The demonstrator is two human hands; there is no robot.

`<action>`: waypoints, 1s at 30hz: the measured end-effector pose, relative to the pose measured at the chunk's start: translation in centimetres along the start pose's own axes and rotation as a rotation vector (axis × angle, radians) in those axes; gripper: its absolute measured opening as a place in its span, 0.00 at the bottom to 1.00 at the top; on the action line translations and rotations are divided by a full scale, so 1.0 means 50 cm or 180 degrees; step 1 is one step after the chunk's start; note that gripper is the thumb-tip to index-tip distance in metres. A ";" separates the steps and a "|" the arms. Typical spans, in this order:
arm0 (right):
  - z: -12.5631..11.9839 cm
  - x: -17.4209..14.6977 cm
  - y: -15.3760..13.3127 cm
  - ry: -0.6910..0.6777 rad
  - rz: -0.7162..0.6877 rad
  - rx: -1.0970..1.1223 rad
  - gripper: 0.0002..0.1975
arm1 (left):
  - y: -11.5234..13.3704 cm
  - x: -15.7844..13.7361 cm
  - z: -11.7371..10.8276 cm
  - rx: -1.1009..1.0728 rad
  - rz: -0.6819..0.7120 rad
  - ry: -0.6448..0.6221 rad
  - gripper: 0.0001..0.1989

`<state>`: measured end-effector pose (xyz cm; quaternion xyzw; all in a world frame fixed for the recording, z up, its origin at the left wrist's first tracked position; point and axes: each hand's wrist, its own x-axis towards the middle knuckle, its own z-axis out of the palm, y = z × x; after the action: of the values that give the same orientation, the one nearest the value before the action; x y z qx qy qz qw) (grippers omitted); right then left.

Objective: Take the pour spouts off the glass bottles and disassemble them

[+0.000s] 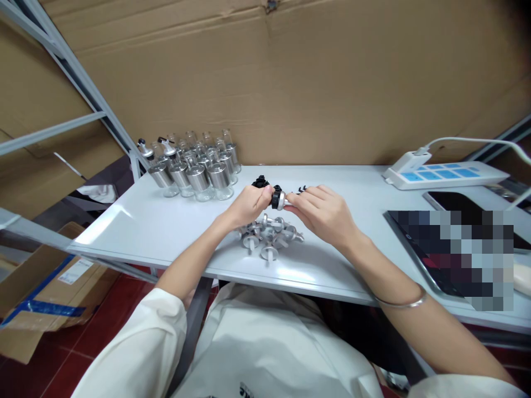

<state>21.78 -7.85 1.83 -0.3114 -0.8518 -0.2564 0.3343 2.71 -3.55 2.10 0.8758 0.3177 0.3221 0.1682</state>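
Starting at my far left, an open box [62, 287] with blue tape sits on the red floor [83, 354], beyond the grey frame [83, 77]. On the left part of the white tabletop [166, 232], glass bottles [218, 177] with steel sleeves stand upright in a close cluster, several of them touching or overlapping in my view. Two at the left of the cluster carry black-and-silver tops [168, 146]. Cardboard [290, 83] rises behind the tabletop.

Just right of the bottles comes my left grip [250, 203], narrow, fingers and thumb closed on the black end of a spout [281, 200]. Behind it lies a small heap of black parts [260, 181], partly hidden by my fingers. The spout is in front of me, between my two grips and above the tabletop, its silver end pointing right. Nearer me, below it, metal pieces [269, 251] with round discs and stems lie in a loose pile.

My right grip [326, 213] is narrow too, pinching the spout's thin silver end. A few more black bits [302, 189] lie behind it. A bangle [402, 303] circles my right forearm. Farther right are a blurred-out flat device [443, 260], a power strip [448, 177] with a plugged-in charger [410, 161], and a dark phone [464, 205].
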 end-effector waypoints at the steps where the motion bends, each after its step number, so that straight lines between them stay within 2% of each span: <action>1: -0.002 -0.002 0.003 -0.0014 0.0037 0.0026 0.11 | -0.006 0.000 -0.003 -0.0128 -0.0058 0.0008 0.30; 6: -0.008 -0.023 0.030 0.0184 0.0589 0.0330 0.10 | -0.051 0.002 -0.037 -0.0509 -0.0649 0.0759 0.29; 8: -0.006 -0.030 0.041 0.0272 0.0792 0.0452 0.10 | -0.064 0.002 -0.054 -0.0519 -0.0774 0.0806 0.27; 11: 0.000 -0.033 0.048 0.0299 0.0980 0.0605 0.11 | -0.071 0.005 -0.076 -0.0310 -0.0878 0.0294 0.22; 15: 0.003 -0.031 0.047 0.0239 0.1118 0.0807 0.12 | -0.079 0.020 -0.090 0.0321 -0.1124 -0.0457 0.13; 18: 0.003 -0.031 0.047 0.0247 0.1155 0.0905 0.12 | -0.087 0.041 -0.084 0.0633 -0.1006 -0.0684 0.11; 24: 0.011 -0.035 0.051 0.0131 0.1163 0.0940 0.11 | -0.086 0.093 -0.035 0.1005 -0.0246 -0.1044 0.11; 27: 0.012 -0.034 0.051 0.0045 0.1142 0.0947 0.11 | -0.090 0.106 -0.007 0.1126 -0.0209 -0.1247 0.13; 30: 0.011 -0.032 0.050 0.0069 0.1084 0.0974 0.11 | -0.105 0.105 0.013 0.1542 -0.0248 -0.1231 0.16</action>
<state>24.26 -6.38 0.89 -0.3935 -0.8123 -0.0673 0.4252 3.88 3.76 1.42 0.9226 0.3806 0.0578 0.0242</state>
